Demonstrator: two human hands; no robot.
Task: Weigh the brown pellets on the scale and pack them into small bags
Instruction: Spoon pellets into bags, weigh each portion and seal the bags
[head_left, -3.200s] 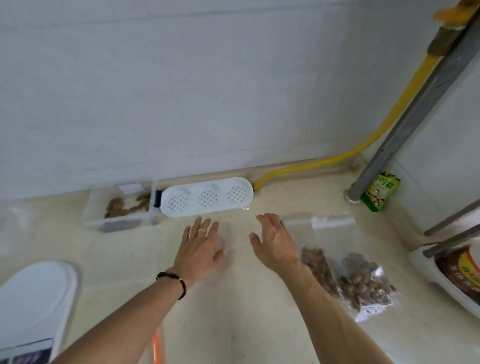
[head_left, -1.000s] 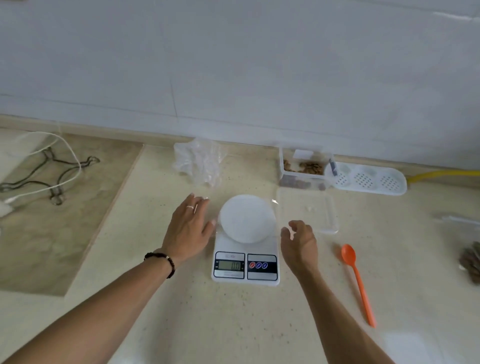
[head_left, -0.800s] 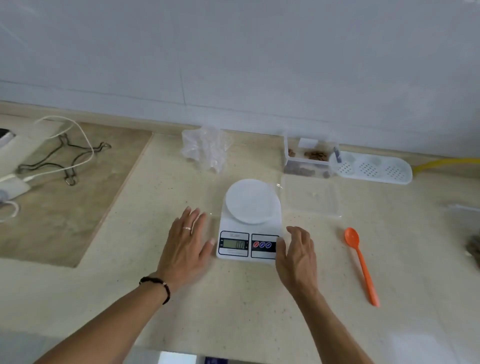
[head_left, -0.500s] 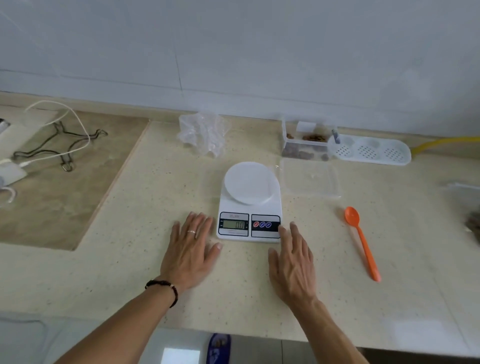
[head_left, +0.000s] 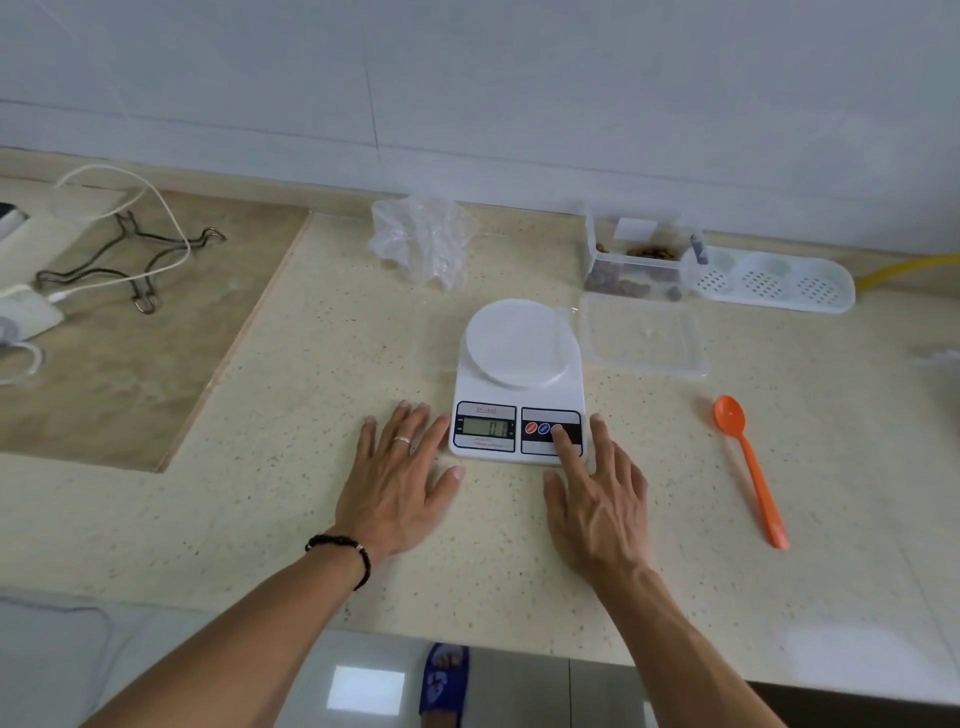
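A white digital scale (head_left: 519, 374) stands mid-counter with a bare round platter and a lit display. My left hand (head_left: 400, 478) lies flat on the counter just left of the scale, fingers spread, holding nothing. My right hand (head_left: 597, 493) rests at the scale's front right corner, its index fingertip on the rightmost button. Brown pellets (head_left: 631, 283) lie in a clear box (head_left: 597, 249) at the back wall. A clear lid (head_left: 644, 338) lies right of the platter. An orange spoon (head_left: 750, 467) lies further right. Crumpled clear bags (head_left: 421, 241) sit behind the scale.
A white perforated tray (head_left: 774, 280) and a yellow hose (head_left: 904, 267) lie at the back right. At the left, a darker inset panel (head_left: 130, 338) holds a wire frame (head_left: 130, 265) and white cables. The counter's front edge runs below my forearms, floor beneath.
The view swung from the filled bags at the right to the scale. Both hands drew back from beside the platter to the scale's front; the right index finger now rests on a button.
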